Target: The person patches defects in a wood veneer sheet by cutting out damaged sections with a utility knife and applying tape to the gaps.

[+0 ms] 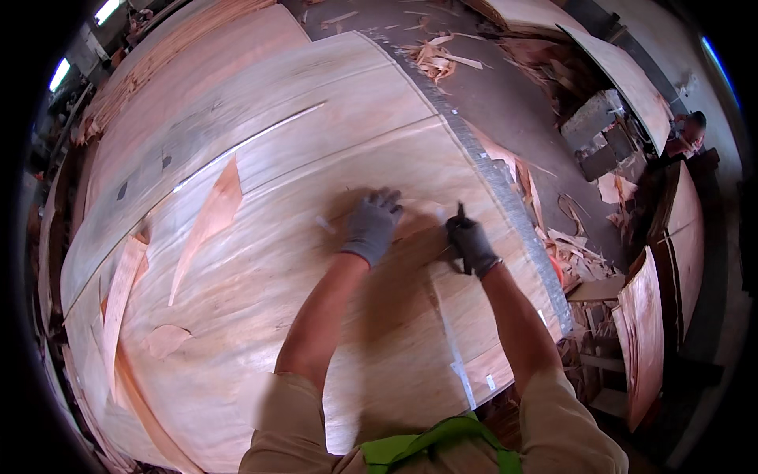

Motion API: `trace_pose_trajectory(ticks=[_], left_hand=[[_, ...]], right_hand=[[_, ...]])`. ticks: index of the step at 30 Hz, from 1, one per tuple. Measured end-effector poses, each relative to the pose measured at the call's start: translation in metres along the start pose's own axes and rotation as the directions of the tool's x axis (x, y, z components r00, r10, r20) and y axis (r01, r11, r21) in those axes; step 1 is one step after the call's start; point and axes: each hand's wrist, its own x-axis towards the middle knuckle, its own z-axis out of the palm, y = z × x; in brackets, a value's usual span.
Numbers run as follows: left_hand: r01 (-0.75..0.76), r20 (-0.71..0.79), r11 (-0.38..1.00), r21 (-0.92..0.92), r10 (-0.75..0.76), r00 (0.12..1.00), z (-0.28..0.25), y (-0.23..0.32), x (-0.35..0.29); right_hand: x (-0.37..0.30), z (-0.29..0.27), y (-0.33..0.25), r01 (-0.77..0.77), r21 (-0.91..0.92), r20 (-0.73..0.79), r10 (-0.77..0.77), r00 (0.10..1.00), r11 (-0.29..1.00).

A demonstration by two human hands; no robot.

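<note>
My left hand (373, 225), in a grey glove, lies on a large pale wood veneer sheet (316, 308) with its fingers spread. To its right, my right hand (471, 243), in a darker glove, is closed just above the sheet. A slim dark piece sticks up from that fist; what it belongs to is not clear. Between the hands shows a darker reddish patch in the veneer. From below my right hand a strip of pale tape (454, 347) runs toward my body. A small pale tape piece (324, 224) sits left of my left hand.
Loose veneer strips (126, 292) and a pointed offcut (212, 217) lie on the sheet's left part. A thin rod-like line (253, 142) crosses it. Scraps (438, 59) litter the floor beyond the grey edge (505, 189). Veneer pieces (643, 332) stand at right; a person (688, 134) is farther back.
</note>
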Motion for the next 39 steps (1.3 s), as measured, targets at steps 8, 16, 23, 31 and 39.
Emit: trace_pose_trajectory(ticks=[8,16,23,31,39], left_hand=[[0.046,-0.041,0.974,-0.221,-0.057,0.998,0.016,0.076,0.041],[0.008,-0.048,0.999,-0.05,-0.011,0.999,0.026,0.089,0.044],[0.081,0.062,0.992,-0.095,-0.076,0.995,0.033,0.091,0.048],[-0.079,-0.175,0.891,-0.446,0.0,0.985,-0.024,0.103,-0.089],[0.331,-0.128,0.91,-0.249,-0.37,0.92,-0.028,0.039,-0.107]], right_hand=[[0.03,-0.024,-0.005,-0.206,-0.155,-0.185,0.176,0.967,0.966],[-0.038,-0.024,0.006,-0.188,-0.1,-0.138,0.174,0.975,0.977],[-0.047,0.018,0.015,-0.31,0.149,-0.103,0.327,0.94,0.939],[-0.125,0.008,-0.004,-0.036,-0.08,-0.015,0.035,0.999,0.996],[-0.088,0.034,-0.033,-0.038,-0.211,0.08,0.056,0.995,0.977]])
